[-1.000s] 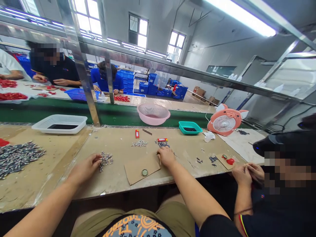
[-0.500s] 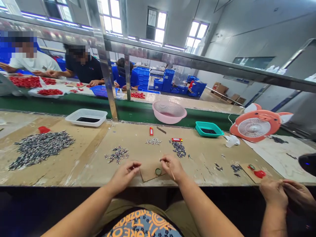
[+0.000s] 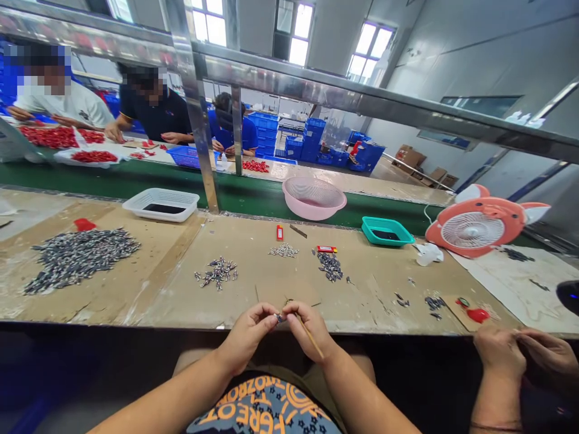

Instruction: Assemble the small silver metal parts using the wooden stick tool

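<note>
My left hand and my right hand meet at the near edge of the workbench. Their fingertips pinch one small dark metal part between them. A thin wooden stick also lies in my right hand and slants down to the right. Ahead on the bench lie a small heap of metal parts, a smaller silver cluster and a dark cluster. A piece of cardboard sits under my hands and is mostly hidden.
A big heap of parts lies at left. A white tray, pink bowl, teal tray and pink fan line the green conveyor. A neighbour's hands work at right; people sit across the belt.
My left hand left the small heap and came back to the bench edge. Both hands drew together and closed on one small part. The view swung left and tilted down.
</note>
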A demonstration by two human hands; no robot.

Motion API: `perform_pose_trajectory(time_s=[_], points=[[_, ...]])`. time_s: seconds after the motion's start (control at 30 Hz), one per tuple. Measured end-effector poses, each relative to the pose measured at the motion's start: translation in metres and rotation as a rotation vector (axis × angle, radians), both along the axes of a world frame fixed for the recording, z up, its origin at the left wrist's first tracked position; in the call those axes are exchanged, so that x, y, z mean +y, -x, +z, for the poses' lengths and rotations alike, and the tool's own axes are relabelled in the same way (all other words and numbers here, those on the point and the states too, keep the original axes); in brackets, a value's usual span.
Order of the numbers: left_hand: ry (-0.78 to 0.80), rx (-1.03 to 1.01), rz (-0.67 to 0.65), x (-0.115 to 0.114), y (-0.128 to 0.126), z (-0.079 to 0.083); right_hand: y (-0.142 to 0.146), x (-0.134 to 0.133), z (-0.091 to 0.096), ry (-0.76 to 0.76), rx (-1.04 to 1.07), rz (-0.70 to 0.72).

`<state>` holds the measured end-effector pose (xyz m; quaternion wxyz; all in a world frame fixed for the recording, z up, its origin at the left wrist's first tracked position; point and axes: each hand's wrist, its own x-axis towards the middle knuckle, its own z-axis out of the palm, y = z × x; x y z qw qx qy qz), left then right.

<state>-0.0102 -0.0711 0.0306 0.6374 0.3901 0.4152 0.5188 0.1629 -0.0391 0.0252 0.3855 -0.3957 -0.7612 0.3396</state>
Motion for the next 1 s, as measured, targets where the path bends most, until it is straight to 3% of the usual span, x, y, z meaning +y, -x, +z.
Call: perform_pose_trajectory(time_s=[0.2, 0.37, 0.77, 1.0], points=[[0.096, -0.088, 0.032, 0.003, 0.005, -0.008, -0.033, 0.009, -0.010, -0.138, -0.043, -0.047], [0.146, -0.087, -0.001, 0.004, 0.002, -0.011, -0.040, 0.013, -0.020, -0.174, -0.122, -0.065], [0.197, -0.076, -0.030, 0.009, 0.000, -0.016, -0.036, 0.014, -0.027, -0.140, -0.145, -0.068], [0.222, -0.102, -0.038, 0.011, 0.001, -0.018, -0.027, 0.002, -0.012, 0.038, 0.127, -0.052]])
